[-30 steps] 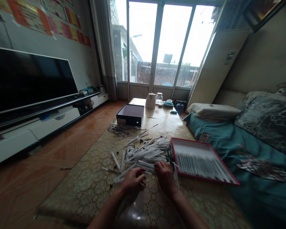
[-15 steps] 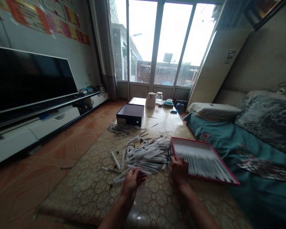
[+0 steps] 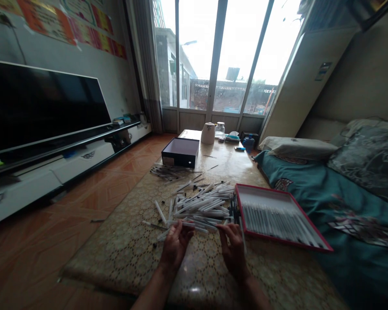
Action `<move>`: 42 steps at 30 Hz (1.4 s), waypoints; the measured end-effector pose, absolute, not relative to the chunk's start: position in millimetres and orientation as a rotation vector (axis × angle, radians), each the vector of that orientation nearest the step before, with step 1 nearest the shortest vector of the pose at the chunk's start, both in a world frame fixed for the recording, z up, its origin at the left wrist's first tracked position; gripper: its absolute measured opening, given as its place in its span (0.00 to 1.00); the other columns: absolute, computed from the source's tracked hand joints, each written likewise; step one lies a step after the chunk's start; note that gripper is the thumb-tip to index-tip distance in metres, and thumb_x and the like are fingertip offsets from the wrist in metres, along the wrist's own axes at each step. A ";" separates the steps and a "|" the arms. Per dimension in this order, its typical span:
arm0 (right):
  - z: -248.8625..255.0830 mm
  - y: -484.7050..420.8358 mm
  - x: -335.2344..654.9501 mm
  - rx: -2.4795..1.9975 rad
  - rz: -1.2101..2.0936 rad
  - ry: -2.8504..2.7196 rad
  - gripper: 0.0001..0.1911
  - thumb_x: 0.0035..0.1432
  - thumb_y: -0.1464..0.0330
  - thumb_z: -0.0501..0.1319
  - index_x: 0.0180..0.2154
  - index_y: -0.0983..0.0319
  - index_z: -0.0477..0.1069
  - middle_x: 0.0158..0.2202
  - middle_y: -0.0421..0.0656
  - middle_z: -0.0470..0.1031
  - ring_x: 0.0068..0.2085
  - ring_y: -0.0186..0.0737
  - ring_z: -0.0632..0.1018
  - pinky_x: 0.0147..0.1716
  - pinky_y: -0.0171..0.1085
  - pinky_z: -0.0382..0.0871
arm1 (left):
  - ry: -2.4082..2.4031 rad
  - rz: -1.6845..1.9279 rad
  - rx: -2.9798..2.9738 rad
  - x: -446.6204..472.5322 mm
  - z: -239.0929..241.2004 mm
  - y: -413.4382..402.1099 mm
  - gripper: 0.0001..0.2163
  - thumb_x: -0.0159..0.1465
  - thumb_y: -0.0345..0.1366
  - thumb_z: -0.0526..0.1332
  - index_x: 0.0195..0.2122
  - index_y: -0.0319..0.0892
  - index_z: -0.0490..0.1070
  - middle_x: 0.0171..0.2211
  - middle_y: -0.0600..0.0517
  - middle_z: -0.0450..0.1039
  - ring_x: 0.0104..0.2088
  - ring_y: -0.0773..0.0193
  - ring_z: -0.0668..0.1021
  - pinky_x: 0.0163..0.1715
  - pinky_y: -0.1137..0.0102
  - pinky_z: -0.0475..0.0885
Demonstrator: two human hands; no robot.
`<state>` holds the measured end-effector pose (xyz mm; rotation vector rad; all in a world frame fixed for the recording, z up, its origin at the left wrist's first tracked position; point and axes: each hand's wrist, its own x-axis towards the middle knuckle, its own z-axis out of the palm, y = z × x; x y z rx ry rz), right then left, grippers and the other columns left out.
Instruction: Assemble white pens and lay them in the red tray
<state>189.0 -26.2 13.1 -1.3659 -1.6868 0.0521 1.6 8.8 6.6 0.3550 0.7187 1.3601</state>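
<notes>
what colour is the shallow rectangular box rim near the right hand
The shallow rectangular box rim is pinkish red, best seen in the head view.

Left hand and right hand are bare, like both forearms.

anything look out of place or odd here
Yes: a thin dark strip seems to lie on the floor beside the table, away from the rest. The strewn tubes look messy beside the red box's tidy row. No damage shows.
</notes>
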 end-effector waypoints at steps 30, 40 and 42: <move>9.8 -34.9 175.5 -1.180 0.107 -1.856 0.13 0.54 0.74 0.53 0.43 0.61 0.64 0.33 0.41 0.68 0.37 0.40 0.69 0.44 0.45 0.60 | 0.683 1.154 0.793 10.1 18.0 -3.0 0.08 0.53 0.35 0.66 0.31 0.37 0.70 0.28 0.47 0.77 0.29 0.61 0.78 0.34 0.67 0.72; 0.3 -26.7 184.6 -1.379 0.167 -1.403 0.10 0.62 0.67 0.48 0.39 0.61 0.66 0.34 0.44 0.69 0.38 0.41 0.71 0.39 0.39 0.64 | 0.607 1.304 0.209 -3.8 3.2 8.1 0.05 0.56 0.25 0.61 0.32 0.38 0.72 0.31 0.48 0.78 0.32 0.63 0.80 0.35 0.70 0.75; 4.6 -19.9 189.9 -1.435 0.187 -1.379 0.11 0.61 0.66 0.49 0.38 0.61 0.67 0.35 0.44 0.71 0.37 0.40 0.71 0.38 0.38 0.65 | 0.587 1.336 0.123 -6.0 0.9 10.0 0.07 0.59 0.23 0.57 0.32 0.38 0.73 0.30 0.48 0.78 0.31 0.64 0.80 0.34 0.71 0.75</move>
